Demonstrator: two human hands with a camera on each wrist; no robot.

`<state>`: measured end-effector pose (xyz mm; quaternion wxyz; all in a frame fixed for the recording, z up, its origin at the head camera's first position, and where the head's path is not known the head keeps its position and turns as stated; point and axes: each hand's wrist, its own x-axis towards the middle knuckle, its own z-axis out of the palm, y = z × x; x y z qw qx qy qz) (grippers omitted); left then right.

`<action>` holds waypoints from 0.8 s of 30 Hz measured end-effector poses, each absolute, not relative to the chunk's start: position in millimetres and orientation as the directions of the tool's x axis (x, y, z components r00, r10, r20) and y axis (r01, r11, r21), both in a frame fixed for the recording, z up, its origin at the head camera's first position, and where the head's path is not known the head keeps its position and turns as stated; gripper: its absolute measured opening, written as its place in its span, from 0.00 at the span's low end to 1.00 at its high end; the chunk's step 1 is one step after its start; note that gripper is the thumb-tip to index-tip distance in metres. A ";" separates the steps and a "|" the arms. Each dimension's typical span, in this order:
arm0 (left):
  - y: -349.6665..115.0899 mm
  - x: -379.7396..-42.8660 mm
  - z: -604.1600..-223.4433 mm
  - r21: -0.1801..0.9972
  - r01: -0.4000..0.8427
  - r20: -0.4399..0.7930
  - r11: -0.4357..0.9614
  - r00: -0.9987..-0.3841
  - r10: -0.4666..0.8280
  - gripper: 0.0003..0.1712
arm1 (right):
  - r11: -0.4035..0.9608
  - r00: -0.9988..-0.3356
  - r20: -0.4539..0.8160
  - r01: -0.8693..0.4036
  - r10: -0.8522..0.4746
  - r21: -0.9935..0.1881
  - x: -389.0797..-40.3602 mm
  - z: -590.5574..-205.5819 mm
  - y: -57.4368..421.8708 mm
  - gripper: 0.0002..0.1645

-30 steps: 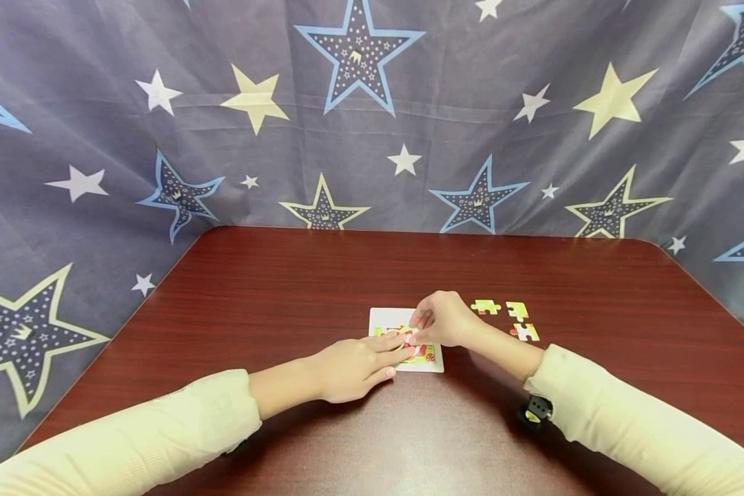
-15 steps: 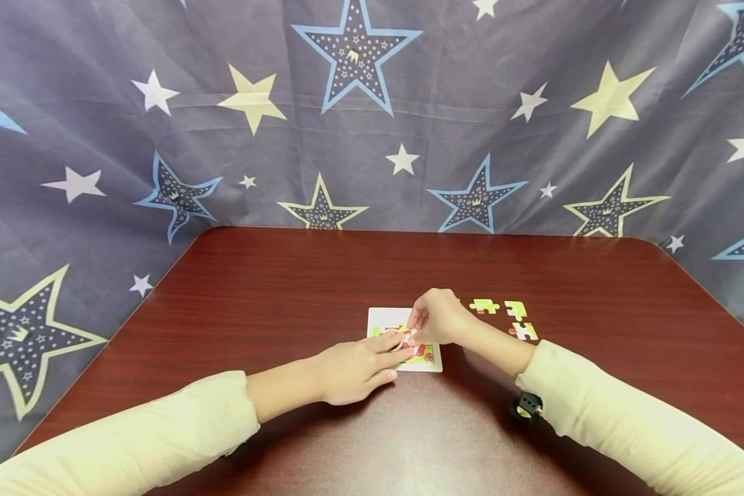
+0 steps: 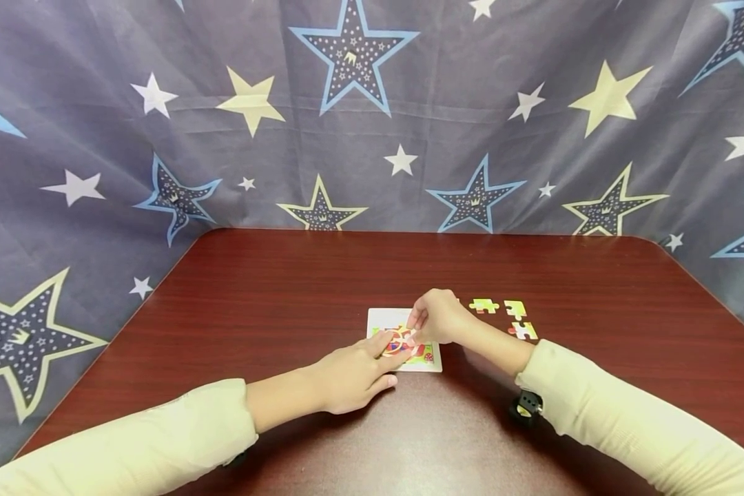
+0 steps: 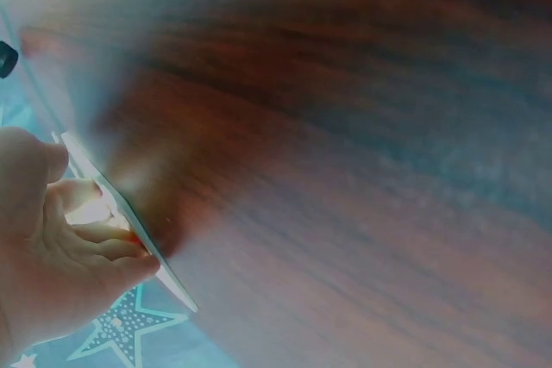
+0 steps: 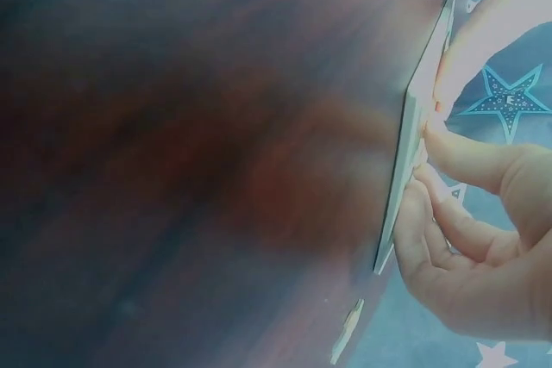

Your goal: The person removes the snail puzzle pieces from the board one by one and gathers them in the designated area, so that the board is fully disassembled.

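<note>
Head view: two bare hands at a small puzzle board [image 3: 389, 315], white-rimmed, flat on the dark red-brown desk [image 3: 285, 275]. Board print pictorial, in red, yellow and green, partly covered by fingers; any lettering too small to tell. Left hand [image 3: 353, 375] comes in from the board's near left, fingers outstretched and spread a little, tips resting on the picture, thumb apart on the near side. Right hand [image 3: 441, 318] arched over the board's far right part, fingers bent down toward the thumb, tips just beside the left hand's fingers. Right wrist view: same thumb and fingers curled close against the board face; whether a piece is pinched between them, cannot tell. Loose jigsaw pieces [image 3: 484, 306], yellow-green with touches of red, lie to the right of the right hand, apart from the board. Starred curtain [image 3: 347, 151] beyond both hands.
</note>
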<state>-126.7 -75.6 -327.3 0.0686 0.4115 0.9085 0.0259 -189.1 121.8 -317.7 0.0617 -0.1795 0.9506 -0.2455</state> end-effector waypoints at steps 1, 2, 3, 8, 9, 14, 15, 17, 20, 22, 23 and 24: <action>-75.5 -126.9 -327.3 0.101 0.744 -0.104 0.660 -0.652 0.751 0.28 | 0.817 -0.929 -0.036 -0.305 -0.368 -0.489 -189.3 -317.1 121.9 0.09; -75.5 -127.0 -327.1 0.101 0.745 -0.104 0.660 -0.652 0.751 0.28 | 0.820 -0.930 -0.044 -0.299 -0.365 -0.488 -189.7 -316.5 121.8 0.09; -75.5 -127.2 -327.1 0.101 0.745 -0.105 0.659 -0.651 0.752 0.28 | 0.822 -0.931 -0.053 -0.290 -0.360 -0.489 -190.0 -315.9 121.6 0.09; -75.8 -127.2 -327.7 0.092 0.752 -0.104 0.653 -0.645 0.757 0.29 | 0.826 -0.932 -0.103 -0.252 -0.347 -0.505 -192.7 -315.0 120.4 0.09; -75.8 -127.0 -327.9 0.090 0.753 -0.105 0.651 -0.643 0.758 0.28 | 0.823 -0.931 -0.112 -0.244 -0.346 -0.513 -193.4 -315.2 120.4 0.09; -75.8 -127.1 -328.2 0.071 0.766 -0.090 0.639 -0.633 0.769 0.28 | 0.787 -0.926 -0.157 -0.192 -0.343 -0.587 -196.6 -316.2 122.3 0.11; -75.9 -127.5 -328.3 0.058 0.774 -0.078 0.630 -0.626 0.776 0.28 | 0.769 -0.924 -0.164 -0.179 -0.346 -0.614 -197.3 -316.4 122.9 0.10; -76.1 -127.9 -327.8 0.031 0.789 -0.055 0.614 -0.612 0.789 0.28 | 0.725 -0.918 -0.183 -0.143 -0.352 -0.674 -198.2 -316.2 124.5 0.09; -76.9 -128.2 -327.4 0.010 0.804 -0.036 0.594 -0.594 0.804 0.28 | 0.645 -0.899 -0.221 -0.084 -0.377 -0.759 -199.0 -315.8 126.3 0.07; -77.1 -128.4 -327.4 0.006 0.807 -0.034 0.590 -0.590 0.807 0.28 | 0.598 -0.885 -0.246 -0.046 -0.396 -0.800 -199.0 -315.4 126.9 0.06; -77.3 -128.5 -327.5 0.006 0.809 -0.034 0.587 -0.587 0.809 0.28 | 0.579 -0.879 -0.254 -0.032 -0.405 -0.815 -198.9 -315.3 126.9 0.06; -77.7 -128.6 -327.6 0.003 0.811 -0.031 0.585 -0.584 0.811 0.28 | 0.563 -0.874 -0.256 -0.024 -0.413 -0.826 -198.8 -315.2 126.8 0.06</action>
